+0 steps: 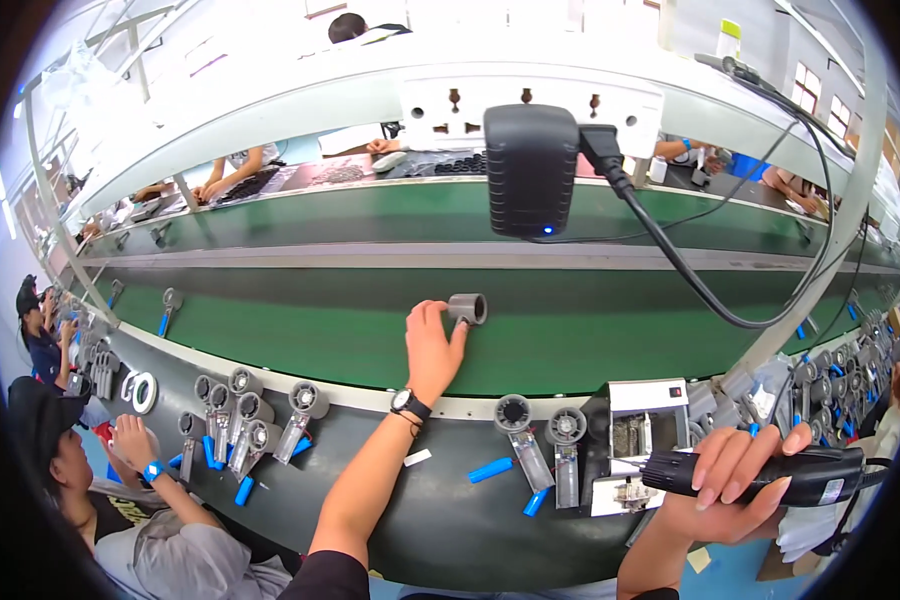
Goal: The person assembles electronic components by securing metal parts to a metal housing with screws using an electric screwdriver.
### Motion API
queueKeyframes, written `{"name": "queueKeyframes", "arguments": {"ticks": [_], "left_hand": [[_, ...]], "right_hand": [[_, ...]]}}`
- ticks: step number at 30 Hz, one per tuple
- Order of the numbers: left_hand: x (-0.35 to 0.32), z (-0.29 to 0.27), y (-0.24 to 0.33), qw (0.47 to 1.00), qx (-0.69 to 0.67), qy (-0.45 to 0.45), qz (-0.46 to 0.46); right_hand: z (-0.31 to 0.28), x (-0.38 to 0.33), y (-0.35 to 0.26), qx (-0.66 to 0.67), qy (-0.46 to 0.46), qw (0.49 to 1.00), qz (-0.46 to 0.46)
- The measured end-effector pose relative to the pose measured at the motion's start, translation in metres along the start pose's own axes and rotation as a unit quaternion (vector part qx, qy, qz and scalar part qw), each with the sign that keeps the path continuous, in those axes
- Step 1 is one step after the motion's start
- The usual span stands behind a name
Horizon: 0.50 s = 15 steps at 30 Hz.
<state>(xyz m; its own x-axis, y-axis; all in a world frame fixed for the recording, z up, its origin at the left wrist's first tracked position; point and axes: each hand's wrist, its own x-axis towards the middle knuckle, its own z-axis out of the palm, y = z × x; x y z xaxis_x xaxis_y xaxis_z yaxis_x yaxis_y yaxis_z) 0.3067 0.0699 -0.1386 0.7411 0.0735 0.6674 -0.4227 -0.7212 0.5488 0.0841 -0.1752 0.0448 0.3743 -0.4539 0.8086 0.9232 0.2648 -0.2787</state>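
My left hand [435,352] reaches out over the green conveyor belt, thumb and fingers closed on a grey handheld fan [468,309]. Its round, hollow head shows beyond my fingertips; the handle cannot be made out. At the lower right, my right hand [735,480] is wrapped around a black electric screwdriver [805,474], its tip pointing left above a white-and-metal device [638,440]. Left of that device, two open-handled fans [566,450] lie on the dark bench [430,530], with blue cylindrical cells [490,470] beside them.
Several similar fans [245,420] lie on the bench to the left, near a co-worker [140,480]. More fans crowd the far right [835,380]. A black power adapter [532,170] and its cable [695,280] hang over the belt. A metal post [820,260] rises at right.
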Motion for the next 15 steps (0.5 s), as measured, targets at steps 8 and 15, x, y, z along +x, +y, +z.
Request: {"name": "queueKeyframes", "arguments": {"ticks": [8, 15], "left_hand": [[-0.011, -0.078, 0.161, 0.865, -0.342, -0.250, 0.270], [-0.045, -0.086, 0.183, 0.858, -0.356, -0.240, 0.283]], "right_hand": [[0.004, -0.001, 0.009, -0.012, 0.021, 0.999, 0.030], [0.003, -0.002, 0.008, 0.015, 0.012, 0.997, 0.078]]}}
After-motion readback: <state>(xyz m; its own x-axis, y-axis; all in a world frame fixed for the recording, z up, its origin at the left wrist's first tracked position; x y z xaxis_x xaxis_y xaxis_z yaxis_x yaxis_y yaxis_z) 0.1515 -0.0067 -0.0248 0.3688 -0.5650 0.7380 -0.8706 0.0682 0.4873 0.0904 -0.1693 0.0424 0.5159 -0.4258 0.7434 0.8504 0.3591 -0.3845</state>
